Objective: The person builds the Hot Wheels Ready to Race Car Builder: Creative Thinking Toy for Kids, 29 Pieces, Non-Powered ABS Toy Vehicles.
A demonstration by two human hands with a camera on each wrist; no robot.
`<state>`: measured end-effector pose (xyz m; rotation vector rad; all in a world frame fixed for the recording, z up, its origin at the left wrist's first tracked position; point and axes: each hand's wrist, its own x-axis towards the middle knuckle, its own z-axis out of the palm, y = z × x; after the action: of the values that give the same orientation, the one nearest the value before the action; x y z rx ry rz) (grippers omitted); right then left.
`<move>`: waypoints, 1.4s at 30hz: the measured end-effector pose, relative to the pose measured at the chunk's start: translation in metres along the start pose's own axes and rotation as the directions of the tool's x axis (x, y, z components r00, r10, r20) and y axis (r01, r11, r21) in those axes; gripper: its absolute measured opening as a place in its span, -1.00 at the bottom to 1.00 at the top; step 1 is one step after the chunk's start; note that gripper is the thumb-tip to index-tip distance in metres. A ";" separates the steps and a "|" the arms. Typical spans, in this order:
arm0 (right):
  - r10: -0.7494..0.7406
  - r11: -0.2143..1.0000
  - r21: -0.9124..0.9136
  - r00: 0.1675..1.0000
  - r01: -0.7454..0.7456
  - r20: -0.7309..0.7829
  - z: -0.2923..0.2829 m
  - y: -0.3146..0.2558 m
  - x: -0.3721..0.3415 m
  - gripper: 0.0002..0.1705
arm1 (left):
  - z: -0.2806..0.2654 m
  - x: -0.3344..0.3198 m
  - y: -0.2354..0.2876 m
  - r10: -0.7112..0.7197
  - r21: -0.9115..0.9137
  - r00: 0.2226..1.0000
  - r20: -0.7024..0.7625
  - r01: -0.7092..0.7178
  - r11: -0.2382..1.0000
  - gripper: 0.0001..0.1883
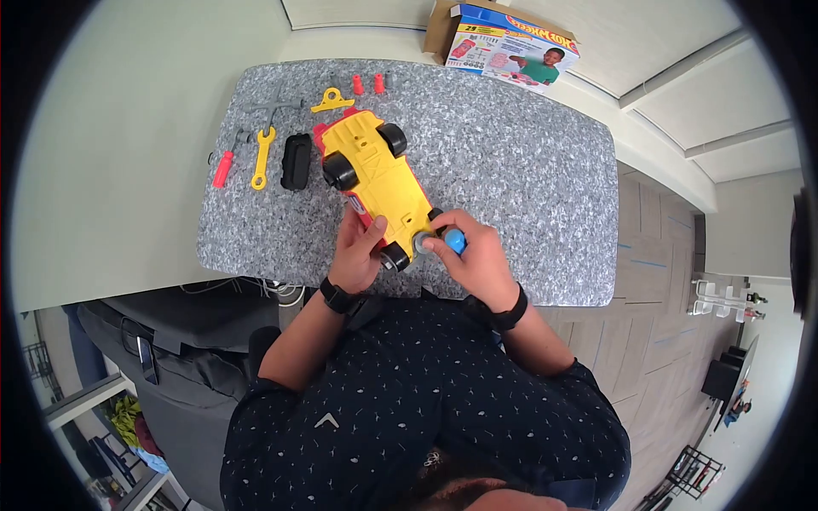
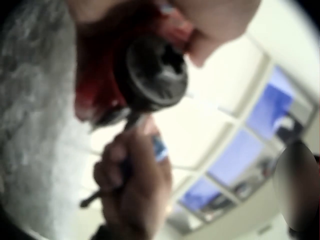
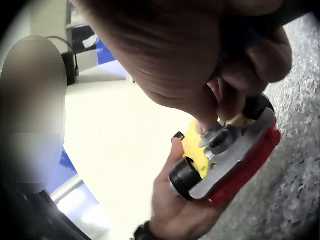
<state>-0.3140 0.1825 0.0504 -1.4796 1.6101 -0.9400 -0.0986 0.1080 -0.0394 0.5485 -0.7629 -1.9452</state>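
A toy car (image 1: 379,175) is held underside up, its yellow base and black wheels showing. My left hand (image 1: 356,255) grips its red side, thumb on the base near a rear or front wheel, which I cannot tell; that wheel (image 2: 155,72) looms large in the left wrist view. With thumb and fingers, my right hand (image 1: 479,255) pinches a grey round piece (image 1: 421,243) against the car's near end. A blue-ended tool (image 1: 456,241) lies within the same hand, its dark shaft (image 2: 91,201) sticking out in the left wrist view. The right fingers partly hide the piece in the right wrist view.
On the speckled table (image 1: 520,187) lie a yellow wrench (image 1: 262,159), a black part (image 1: 296,162), a red-handled screwdriver (image 1: 224,169), a grey cross-shaped tool (image 1: 274,106), a yellow bracket (image 1: 332,100) and small red pieces (image 1: 358,84). A toy box (image 1: 511,47) stands behind.
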 end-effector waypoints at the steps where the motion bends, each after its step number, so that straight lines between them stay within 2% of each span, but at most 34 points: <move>1: -0.021 0.988 -0.157 0.997 0.009 -0.073 0.002 -0.002 -0.002 -0.87 | 0.000 0.000 0.000 0.018 0.025 1.000 0.002 -0.018 1.000 -0.34; 4: -0.047 0.993 0.094 0.977 0.068 -0.210 0.009 0.011 -0.005 -0.84 | -0.002 0.001 0.003 0.010 -0.037 0.998 -0.069 -0.013 0.999 -0.31; 7: -0.103 0.882 0.401 0.933 0.246 -0.345 -0.005 0.029 -0.001 -0.82 | -0.008 0.002 0.001 0.075 -0.020 0.996 -0.055 -0.076 0.997 -0.27; 10: -0.137 0.906 0.310 0.894 0.287 -0.426 -0.031 0.043 -0.004 -0.75 | -0.007 0.002 0.006 0.104 0.012 0.993 -0.062 -0.104 0.995 -0.25; 13: 0.183 0.801 0.599 0.953 -0.001 -0.242 -0.042 0.030 -0.016 -0.74 | -0.004 0.003 0.008 0.127 0.043 0.989 -0.070 -0.124 0.991 -0.22; 14: 0.096 0.810 0.582 0.961 0.077 -0.260 -0.039 0.023 -0.014 -0.83 | -0.003 0.004 0.010 0.137 0.063 0.988 -0.066 -0.133 0.989 -0.20; 16: -0.005 0.852 0.505 0.966 0.140 -0.260 -0.040 0.020 -0.015 -0.86 | 0.002 0.005 0.013 0.160 0.102 0.985 -0.060 -0.153 0.983 -0.17; 20: -0.127 0.882 0.425 0.971 0.204 -0.203 -0.037 0.025 -0.017 -0.69 | 0.003 0.005 0.015 0.170 0.127 0.984 -0.061 -0.161 0.979 -0.12; 23: -0.310 0.941 0.078 0.930 0.330 -0.199 -0.037 0.023 -0.012 -0.66 | 0.003 0.005 0.015 0.191 0.154 0.980 -0.048 -0.182 0.971 -0.13; 25: -0.431 0.902 -0.096 0.889 0.421 -0.154 -0.039 0.019 -0.009 -0.64 | 0.003 0.003 0.014 0.220 0.188 0.975 -0.039 -0.209 0.960 -0.19; 26: -0.487 0.868 -0.181 0.865 0.463 -0.123 -0.041 0.016 -0.008 -0.63 | 0.004 0.003 0.014 0.230 0.212 0.973 -0.026 -0.219 0.952 -0.15; 30: -0.197 0.959 -0.238 0.966 0.154 -0.168 -0.035 0.002 -0.012 -0.73 | 0.006 0.001 0.017 0.235 0.320 0.972 0.026 -0.231 0.919 -0.05; 32: -0.013 0.975 -0.221 0.977 -0.035 -0.211 -0.028 0.006 -0.011 -0.76 | 0.010 0.001 0.019 0.228 0.339 0.973 0.043 -0.229 0.912 -0.05; 34: -0.129 0.975 -0.208 0.964 0.081 -0.233 -0.027 -0.003 -0.012 -0.74 | 0.015 0.002 0.023 0.229 0.319 0.972 0.051 -0.233 0.919 -0.06; 36: -0.066 0.983 -0.178 0.981 0.034 -0.181 -0.027 0.001 -0.015 -0.70 | 0.014 0.001 0.023 0.235 0.322 0.971 0.043 -0.236 0.917 -0.05; 37: 0.053 0.984 -0.161 0.992 -0.071 -0.115 -0.029 0.009 -0.015 -0.67 | 0.014 0.001 0.024 0.238 0.322 0.971 0.041 -0.238 0.916 -0.05; 39: 0.106 0.980 -0.162 0.991 -0.118 -0.081 -0.029 0.017 -0.018 -0.64 | 0.011 0.001 0.022 0.243 0.342 0.968 0.055 -0.247 0.907 -0.04; 41: -0.028 0.982 -0.190 0.990 0.001 -0.140 -0.024 0.003 -0.017 -0.64 | 0.011 0.001 0.022 0.248 0.351 0.967 0.057 -0.252 0.902 -0.03; 42: -0.047 0.985 -0.168 0.991 0.025 -0.127 -0.022 0.006 -0.018 -0.63 | 0.012 0.000 0.022 0.245 0.351 0.968 0.053 -0.248 0.903 -0.02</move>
<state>-0.3355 0.2017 0.0563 -1.5927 1.7994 -0.9591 -0.0929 0.1030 -0.0150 0.6268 -1.1447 -1.5828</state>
